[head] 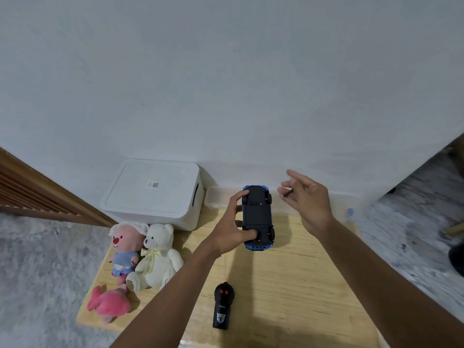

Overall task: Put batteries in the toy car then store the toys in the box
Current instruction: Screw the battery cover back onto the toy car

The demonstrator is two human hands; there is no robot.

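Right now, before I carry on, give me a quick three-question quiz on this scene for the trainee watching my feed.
1. True or false: the toy car is held with its black underside facing up.
2. Which hand grips the car? A) left hand B) right hand C) both
3. Fill in: the lid of the white storage box is ____.

Key:
1. True; the wheels and dark chassis face the camera.
2. A; the right hand is apart from the car, pinching a small dark slender object that I cannot identify.
3. On (closed); the plush toys and the remote control lie outside it on the wooden board.
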